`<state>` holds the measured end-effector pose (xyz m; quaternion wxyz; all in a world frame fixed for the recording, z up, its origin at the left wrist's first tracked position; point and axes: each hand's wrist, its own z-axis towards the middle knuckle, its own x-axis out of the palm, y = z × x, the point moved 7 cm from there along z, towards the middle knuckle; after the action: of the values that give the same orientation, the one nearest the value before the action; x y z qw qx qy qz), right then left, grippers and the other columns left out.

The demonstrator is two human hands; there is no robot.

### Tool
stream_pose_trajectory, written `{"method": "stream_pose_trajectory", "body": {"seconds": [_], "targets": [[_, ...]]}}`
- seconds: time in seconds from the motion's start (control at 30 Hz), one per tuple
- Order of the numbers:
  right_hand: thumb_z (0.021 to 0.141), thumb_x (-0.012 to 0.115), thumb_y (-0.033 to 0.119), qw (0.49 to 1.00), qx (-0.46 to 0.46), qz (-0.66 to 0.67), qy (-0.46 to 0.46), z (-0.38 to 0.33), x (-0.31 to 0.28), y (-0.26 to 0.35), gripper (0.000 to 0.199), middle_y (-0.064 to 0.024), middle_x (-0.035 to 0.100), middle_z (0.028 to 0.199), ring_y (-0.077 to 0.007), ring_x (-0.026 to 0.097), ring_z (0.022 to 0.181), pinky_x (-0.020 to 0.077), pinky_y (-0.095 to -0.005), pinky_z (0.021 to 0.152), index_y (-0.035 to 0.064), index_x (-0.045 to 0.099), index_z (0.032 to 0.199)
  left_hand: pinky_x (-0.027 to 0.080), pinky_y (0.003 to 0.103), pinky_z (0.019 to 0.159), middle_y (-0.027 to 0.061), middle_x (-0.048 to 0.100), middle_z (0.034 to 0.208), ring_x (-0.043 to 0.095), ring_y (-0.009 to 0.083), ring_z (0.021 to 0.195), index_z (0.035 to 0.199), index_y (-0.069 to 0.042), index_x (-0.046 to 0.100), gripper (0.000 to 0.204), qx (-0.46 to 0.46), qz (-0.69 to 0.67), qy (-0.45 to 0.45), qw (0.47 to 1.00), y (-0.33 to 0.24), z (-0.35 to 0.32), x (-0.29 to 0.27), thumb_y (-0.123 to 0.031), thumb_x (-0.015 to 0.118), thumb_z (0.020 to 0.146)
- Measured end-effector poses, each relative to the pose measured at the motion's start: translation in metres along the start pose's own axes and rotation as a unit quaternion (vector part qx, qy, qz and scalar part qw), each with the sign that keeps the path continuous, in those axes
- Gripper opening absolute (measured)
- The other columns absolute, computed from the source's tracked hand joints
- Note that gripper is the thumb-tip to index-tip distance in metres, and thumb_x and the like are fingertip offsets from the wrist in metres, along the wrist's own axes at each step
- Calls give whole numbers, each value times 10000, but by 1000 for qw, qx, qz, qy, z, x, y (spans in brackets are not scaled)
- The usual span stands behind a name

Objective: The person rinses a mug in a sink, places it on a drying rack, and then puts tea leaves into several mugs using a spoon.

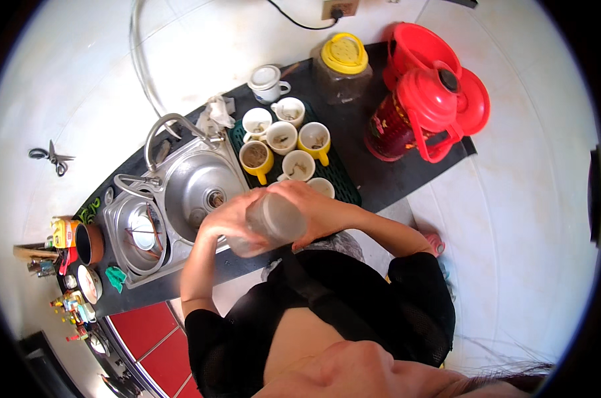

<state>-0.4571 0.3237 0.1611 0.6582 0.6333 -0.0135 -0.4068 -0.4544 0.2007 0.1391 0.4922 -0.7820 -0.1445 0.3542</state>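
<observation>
left hand (222, 222) + right hand (313, 207): both grip clear cloudy plastic jar (274, 220) | at front edge of round steel sink (201, 189) | beside green tray (340, 174) of mugs

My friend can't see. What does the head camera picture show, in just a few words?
A person stands at a dark counter, both hands, left hand and right hand, wrapped around a clear jar beside a steel sink. Behind it, yellow and white cups sit on a green mat, with a red flask farther right.
</observation>
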Motion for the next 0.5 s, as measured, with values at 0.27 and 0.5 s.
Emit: {"method": "stream_pose_trajectory", "body": {"seconds": [0.27, 0.5], "targets": [[459, 814, 191, 969, 167, -53, -176, -82, -60, -62, 1038, -168, 296, 1287, -334, 288, 1201, 265, -427, 994, 95, 245, 1322, 320, 322, 938, 80, 488, 1160, 452, 181, 1064, 1272, -31, 367, 980, 3, -249, 98, 964, 35, -24, 16, -228, 815, 424], [367, 846, 230, 859, 383, -331, -76, -171, -6, -151, 1145, -149, 289, 1315, -348, 300, 1190, 299, -449, 958, 134, 242, 1335, 302, 325, 977, 77, 471, 1175, 431, 242, 1118, 1251, -69, 388, 986, -31, -31, -172, 984, 24, -61, -12, -142, 804, 360]]}}
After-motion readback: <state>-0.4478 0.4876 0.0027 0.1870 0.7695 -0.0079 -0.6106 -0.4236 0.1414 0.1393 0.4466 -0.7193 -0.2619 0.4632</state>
